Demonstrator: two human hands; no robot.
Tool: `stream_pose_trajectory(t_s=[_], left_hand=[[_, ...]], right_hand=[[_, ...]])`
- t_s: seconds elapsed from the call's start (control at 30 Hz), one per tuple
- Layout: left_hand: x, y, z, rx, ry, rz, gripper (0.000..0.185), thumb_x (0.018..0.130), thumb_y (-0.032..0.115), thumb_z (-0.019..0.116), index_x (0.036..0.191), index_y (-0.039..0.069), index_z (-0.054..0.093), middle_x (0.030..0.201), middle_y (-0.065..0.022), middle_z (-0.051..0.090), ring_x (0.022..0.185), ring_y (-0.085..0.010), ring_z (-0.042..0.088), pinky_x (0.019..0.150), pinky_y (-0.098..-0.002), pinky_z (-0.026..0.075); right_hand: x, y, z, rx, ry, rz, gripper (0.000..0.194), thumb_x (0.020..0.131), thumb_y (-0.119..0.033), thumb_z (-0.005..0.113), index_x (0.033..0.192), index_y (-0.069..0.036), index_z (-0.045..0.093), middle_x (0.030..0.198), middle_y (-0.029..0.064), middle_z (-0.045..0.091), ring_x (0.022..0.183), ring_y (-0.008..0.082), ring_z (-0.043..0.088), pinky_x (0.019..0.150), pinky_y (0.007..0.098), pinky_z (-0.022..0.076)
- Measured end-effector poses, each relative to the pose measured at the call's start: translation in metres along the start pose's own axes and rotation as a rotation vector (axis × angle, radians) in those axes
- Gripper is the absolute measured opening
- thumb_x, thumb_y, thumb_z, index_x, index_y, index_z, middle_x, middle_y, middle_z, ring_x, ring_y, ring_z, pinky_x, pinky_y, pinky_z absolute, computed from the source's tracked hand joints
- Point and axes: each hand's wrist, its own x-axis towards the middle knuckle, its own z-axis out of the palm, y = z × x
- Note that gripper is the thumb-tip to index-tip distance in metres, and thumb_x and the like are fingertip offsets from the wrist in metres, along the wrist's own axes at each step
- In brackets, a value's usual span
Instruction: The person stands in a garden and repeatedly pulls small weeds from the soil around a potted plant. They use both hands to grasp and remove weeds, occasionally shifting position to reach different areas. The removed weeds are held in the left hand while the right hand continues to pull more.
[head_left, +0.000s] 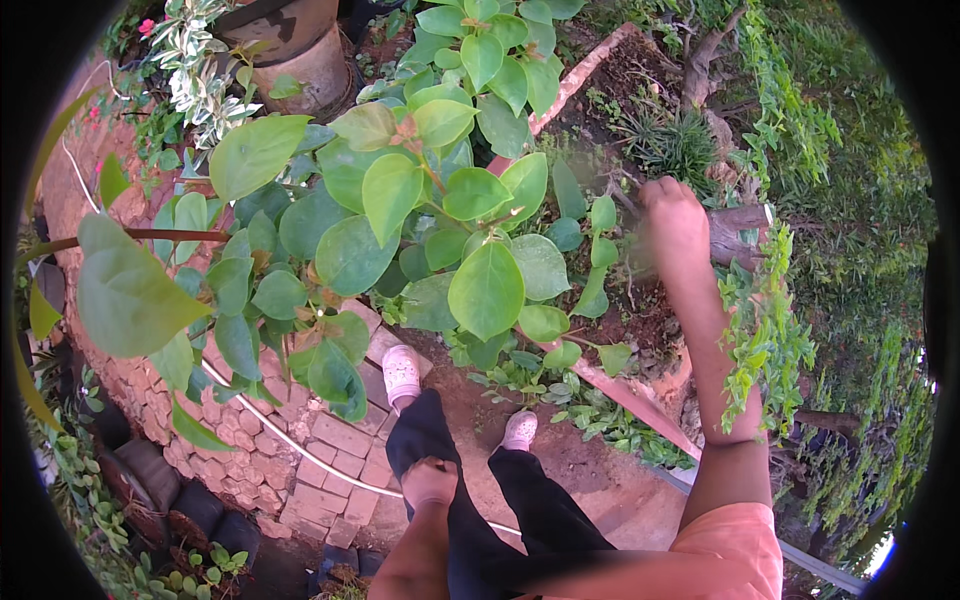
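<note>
My right hand reaches out over the planting bed, its fingers curled beside a thin stem and a spiky grass-like plant. Whether the fingers grip anything is hidden, and the area around them is blurred. Just right of the wrist is the cut stub of a woody branch. My left hand rests on the thigh of my dark trousers, its fingers curled; whatever may lie within them cannot be seen. A leafy shrub with broad green leaves spreads between me and the bed, upper left of the hands.
A sloping brick edging borders the bed. Trailing vines hang over my right forearm. A pale hose crosses the paving bricks. A large pot stands at the upper left, with dark plant containers at lower left.
</note>
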Motion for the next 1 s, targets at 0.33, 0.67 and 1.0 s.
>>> stream_pose_trajectory(t_s=[0.33,0.67,1.0], left_hand=[[0.0,0.001,0.001,0.009,-0.004,0.001,0.025,0.078,0.032,0.062,0.08,0.012,0.077,0.089,-0.0123,0.075,0.087,-0.033,0.071,0.084,-0.0439,0.053],[-0.001,0.005,-0.002,0.025,-0.039,-0.002,0.029,0.081,0.035,0.06,0.087,0.013,0.078,0.094,-0.0136,0.075,0.09,-0.0344,0.072,0.087,-0.0436,0.056],[-0.008,0.004,0.007,0.022,-0.021,0.002,0.026,0.08,0.034,0.062,0.082,0.013,0.076,0.091,-0.012,0.074,0.09,-0.0332,0.07,0.087,-0.0443,0.053]], right_hand=[[0.001,0.006,-0.003,0.391,0.301,0.172,0.018,0.08,0.007,0.063,0.091,-0.006,0.07,0.09,0.0142,0.072,0.084,0.0289,0.071,0.075,0.0395,0.0575],[-0.097,-0.048,-0.071,1.081,0.138,0.14,0.007,0.091,0.005,0.062,0.092,0.003,0.068,0.091,0.0134,0.067,0.087,0.0256,0.067,0.074,0.0367,0.0559],[-0.405,-0.179,0.035,1.226,-0.528,0.299,0.017,0.086,0.0,0.067,0.1,-0.009,0.071,0.094,0.0129,0.066,0.09,0.0331,0.066,0.079,0.0412,0.0542]])
